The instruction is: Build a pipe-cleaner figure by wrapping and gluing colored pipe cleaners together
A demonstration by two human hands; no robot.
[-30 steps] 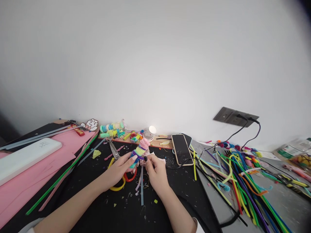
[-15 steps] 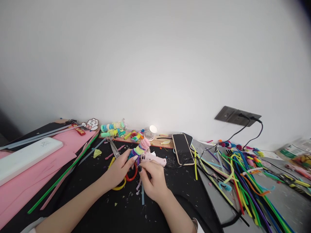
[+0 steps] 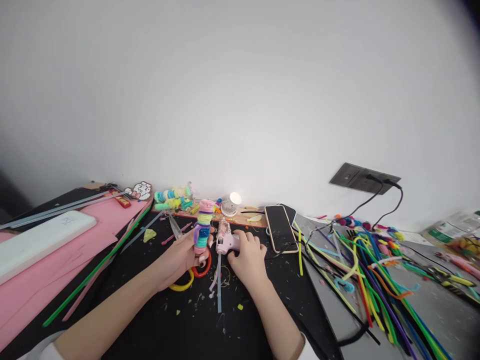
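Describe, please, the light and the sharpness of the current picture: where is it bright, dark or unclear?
Head view: the wall is brighter in its middle, dimmer toward both sides; the cup shows a bright white patch; the upper right corner is dark; the bottle near the right edge looks smeared, less clear than the glue gun.

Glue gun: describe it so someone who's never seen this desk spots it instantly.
Below the white wall, find the black work surface. Between the left hand and right hand is a pale pink, pistol-shaped glue gun. Unlike the striped fuzzy roll beside it, it has a translucent stick jutting from its rear.
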